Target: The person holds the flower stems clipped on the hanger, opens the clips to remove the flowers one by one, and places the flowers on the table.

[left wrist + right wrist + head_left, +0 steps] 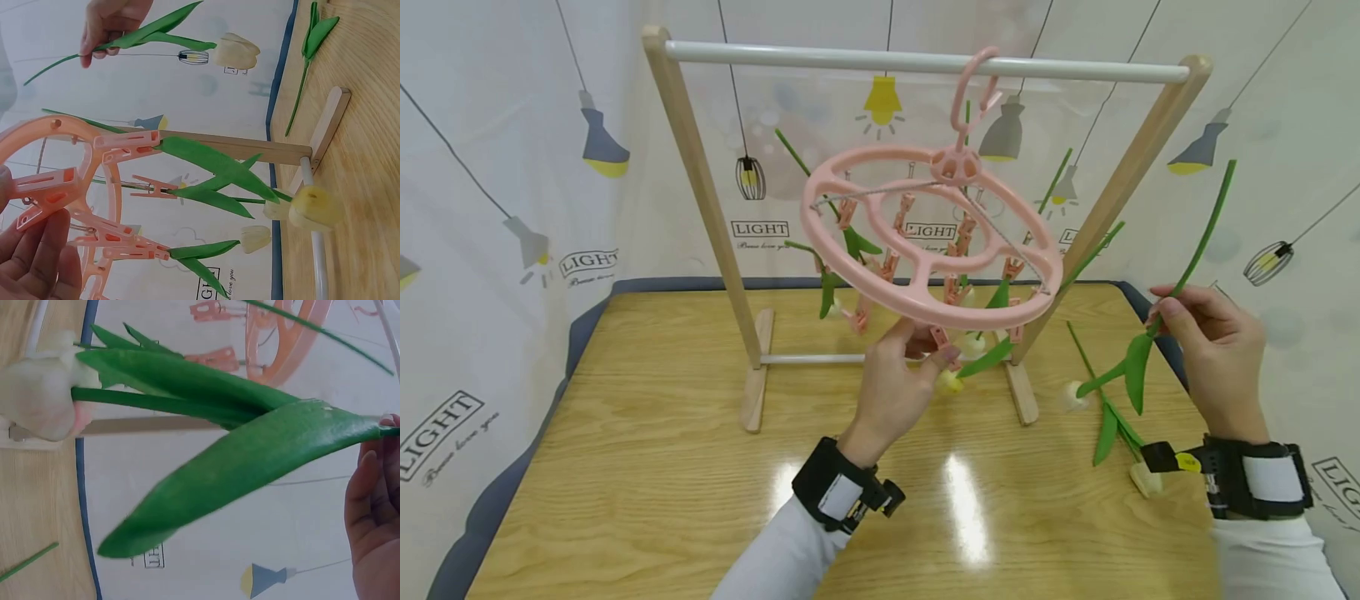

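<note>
One bench (pixel 662 467) bears one rack (pixel 703 183) whose one hanger (pixel 925 310) holds at least five hung tulips (pixel 988 360), with one loose tulip (pixel 1106 433) lying right of the hanger and one held tulip (pixel 1137 375), steep, bloom-down, also right, pinched by the right hand (pixel 1225 354), while the left hand (pixel 893 387), nearer, pinches one clip (pixel 940 337) under the hanger's near rim.

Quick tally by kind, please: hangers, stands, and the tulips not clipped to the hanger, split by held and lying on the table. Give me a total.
Pink hanger: 1
Stand: 1
Held tulip, in the right hand: 1
Lying tulip, on the table: 1
Total: 4
</note>
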Demonstrator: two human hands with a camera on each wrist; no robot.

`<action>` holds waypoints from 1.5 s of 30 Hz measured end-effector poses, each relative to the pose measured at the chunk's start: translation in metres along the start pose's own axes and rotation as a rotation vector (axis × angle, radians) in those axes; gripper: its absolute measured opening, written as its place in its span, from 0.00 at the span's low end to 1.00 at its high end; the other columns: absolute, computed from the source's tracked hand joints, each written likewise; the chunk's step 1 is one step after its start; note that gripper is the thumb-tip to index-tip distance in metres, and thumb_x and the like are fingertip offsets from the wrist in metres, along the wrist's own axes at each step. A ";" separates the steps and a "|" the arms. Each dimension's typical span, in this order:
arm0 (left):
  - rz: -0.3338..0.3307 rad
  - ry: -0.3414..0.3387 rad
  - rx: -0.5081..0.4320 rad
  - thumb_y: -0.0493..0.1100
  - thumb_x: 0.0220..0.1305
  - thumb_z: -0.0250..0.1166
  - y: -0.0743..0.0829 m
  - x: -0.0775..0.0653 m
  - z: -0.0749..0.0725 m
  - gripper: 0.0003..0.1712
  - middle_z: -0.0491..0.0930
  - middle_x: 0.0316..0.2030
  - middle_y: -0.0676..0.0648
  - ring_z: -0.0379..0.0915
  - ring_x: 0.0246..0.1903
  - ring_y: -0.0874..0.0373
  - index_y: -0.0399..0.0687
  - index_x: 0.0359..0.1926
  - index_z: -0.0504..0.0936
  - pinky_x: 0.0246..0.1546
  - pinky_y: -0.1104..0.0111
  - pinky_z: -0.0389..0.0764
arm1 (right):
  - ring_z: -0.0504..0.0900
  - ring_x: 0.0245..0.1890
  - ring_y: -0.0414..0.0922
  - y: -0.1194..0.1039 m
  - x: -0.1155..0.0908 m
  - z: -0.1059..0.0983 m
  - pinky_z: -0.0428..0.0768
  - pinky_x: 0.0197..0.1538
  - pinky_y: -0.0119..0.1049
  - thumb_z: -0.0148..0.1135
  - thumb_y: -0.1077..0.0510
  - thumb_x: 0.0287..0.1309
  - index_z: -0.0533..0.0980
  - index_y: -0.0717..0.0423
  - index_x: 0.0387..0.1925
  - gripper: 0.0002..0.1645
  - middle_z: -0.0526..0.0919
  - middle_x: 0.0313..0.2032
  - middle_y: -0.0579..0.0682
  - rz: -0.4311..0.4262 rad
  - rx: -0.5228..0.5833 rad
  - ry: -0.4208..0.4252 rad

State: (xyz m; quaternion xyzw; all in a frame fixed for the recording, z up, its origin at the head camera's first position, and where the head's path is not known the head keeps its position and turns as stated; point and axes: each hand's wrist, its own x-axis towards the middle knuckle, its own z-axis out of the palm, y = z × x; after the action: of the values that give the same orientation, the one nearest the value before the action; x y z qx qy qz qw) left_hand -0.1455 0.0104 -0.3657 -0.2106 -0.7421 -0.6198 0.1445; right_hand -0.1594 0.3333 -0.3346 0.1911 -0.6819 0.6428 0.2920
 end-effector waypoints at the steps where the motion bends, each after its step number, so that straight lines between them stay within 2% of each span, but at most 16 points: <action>1: 0.003 -0.005 -0.006 0.37 0.61 0.69 0.000 0.000 0.000 0.14 0.83 0.34 0.42 0.82 0.34 0.52 0.37 0.45 0.78 0.41 0.71 0.84 | 0.82 0.28 0.39 0.001 0.001 -0.002 0.81 0.35 0.23 0.56 0.76 0.62 0.76 0.83 0.40 0.09 0.87 0.29 0.50 0.010 -0.011 0.011; 5: 0.015 -0.040 -0.029 0.37 0.62 0.68 -0.002 0.000 0.000 0.15 0.83 0.36 0.41 0.82 0.36 0.51 0.35 0.47 0.77 0.41 0.71 0.84 | 0.80 0.27 0.39 0.011 0.005 -0.014 0.79 0.33 0.21 0.58 0.72 0.63 0.79 0.78 0.41 0.09 0.85 0.28 0.48 0.088 -0.092 0.034; 8: 0.009 -0.065 -0.034 0.38 0.63 0.68 -0.005 0.000 -0.001 0.16 0.83 0.37 0.41 0.82 0.38 0.52 0.36 0.49 0.77 0.42 0.70 0.85 | 0.79 0.27 0.37 0.023 0.006 -0.021 0.78 0.33 0.20 0.60 0.68 0.64 0.80 0.73 0.44 0.11 0.85 0.28 0.44 0.190 -0.161 0.027; 12: -0.011 -0.087 -0.034 0.40 0.64 0.67 -0.006 0.000 -0.002 0.17 0.83 0.39 0.43 0.81 0.38 0.54 0.39 0.50 0.76 0.42 0.70 0.85 | 0.77 0.29 0.35 0.040 0.008 -0.026 0.77 0.34 0.19 0.60 0.61 0.67 0.81 0.63 0.47 0.12 0.84 0.31 0.37 0.296 -0.298 -0.027; 18: -0.037 -0.107 -0.042 0.41 0.64 0.67 -0.006 -0.001 -0.002 0.16 0.83 0.38 0.43 0.81 0.37 0.55 0.39 0.49 0.77 0.41 0.71 0.84 | 0.77 0.30 0.31 0.054 0.015 -0.031 0.77 0.34 0.19 0.58 0.52 0.69 0.80 0.49 0.48 0.11 0.82 0.31 0.28 0.402 -0.503 -0.094; 21: -0.036 -0.113 -0.044 0.41 0.64 0.67 -0.006 -0.001 -0.003 0.16 0.83 0.38 0.43 0.81 0.37 0.55 0.40 0.50 0.77 0.42 0.71 0.84 | 0.77 0.30 0.29 0.059 0.020 -0.034 0.76 0.34 0.19 0.57 0.49 0.69 0.79 0.52 0.49 0.15 0.80 0.29 0.25 0.467 -0.547 -0.128; 25: -0.030 -0.120 -0.039 0.41 0.65 0.67 -0.005 -0.001 -0.005 0.16 0.82 0.38 0.44 0.80 0.37 0.57 0.41 0.51 0.76 0.42 0.70 0.84 | 0.77 0.28 0.29 0.070 0.022 -0.041 0.77 0.31 0.20 0.58 0.50 0.69 0.79 0.46 0.43 0.08 0.80 0.27 0.24 0.516 -0.525 -0.161; 27: -0.025 -0.119 -0.031 0.41 0.65 0.67 -0.006 0.000 -0.005 0.16 0.82 0.38 0.44 0.80 0.37 0.57 0.41 0.51 0.76 0.42 0.70 0.84 | 0.77 0.28 0.29 0.076 0.020 -0.044 0.77 0.30 0.20 0.58 0.50 0.69 0.78 0.39 0.40 0.03 0.80 0.26 0.24 0.531 -0.528 -0.184; 28: -0.023 -0.116 -0.027 0.41 0.65 0.67 -0.006 0.000 -0.006 0.16 0.82 0.38 0.44 0.80 0.37 0.57 0.41 0.51 0.76 0.41 0.70 0.83 | 0.77 0.28 0.28 0.078 0.019 -0.046 0.76 0.30 0.21 0.57 0.50 0.69 0.77 0.38 0.40 0.03 0.80 0.26 0.24 0.537 -0.539 -0.199; 30: -0.015 -0.109 -0.020 0.41 0.65 0.67 -0.006 -0.001 -0.006 0.16 0.82 0.38 0.44 0.80 0.36 0.57 0.41 0.51 0.76 0.41 0.71 0.83 | 0.76 0.28 0.29 0.083 0.015 -0.048 0.76 0.30 0.22 0.56 0.48 0.70 0.77 0.42 0.43 0.07 0.79 0.27 0.23 0.552 -0.591 -0.238; 34: -0.005 -0.106 -0.020 0.41 0.65 0.67 -0.007 -0.001 -0.005 0.17 0.83 0.38 0.43 0.80 0.36 0.55 0.40 0.51 0.76 0.40 0.70 0.83 | 0.76 0.28 0.29 0.090 0.009 -0.050 0.75 0.30 0.24 0.54 0.45 0.71 0.76 0.58 0.50 0.21 0.77 0.27 0.23 0.567 -0.671 -0.293; 37: -0.005 -0.111 -0.023 0.41 0.65 0.67 -0.006 -0.002 -0.004 0.16 0.83 0.38 0.44 0.80 0.36 0.56 0.41 0.51 0.76 0.40 0.70 0.83 | 0.76 0.27 0.29 0.093 0.005 -0.050 0.76 0.30 0.25 0.53 0.46 0.71 0.75 0.67 0.54 0.27 0.76 0.26 0.24 0.581 -0.705 -0.318; 45: -0.011 -0.115 -0.034 0.41 0.65 0.67 -0.005 -0.001 -0.005 0.17 0.82 0.38 0.44 0.80 0.37 0.56 0.41 0.52 0.76 0.41 0.70 0.84 | 0.77 0.27 0.27 0.097 -0.001 -0.046 0.77 0.31 0.25 0.53 0.44 0.71 0.75 0.67 0.55 0.29 0.75 0.25 0.24 0.611 -0.772 -0.355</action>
State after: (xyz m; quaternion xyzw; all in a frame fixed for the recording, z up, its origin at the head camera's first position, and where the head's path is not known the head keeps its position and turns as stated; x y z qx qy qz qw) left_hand -0.1470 0.0050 -0.3694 -0.2443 -0.7397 -0.6199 0.0947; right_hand -0.2138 0.3887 -0.4094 -0.0324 -0.9329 0.3582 0.0202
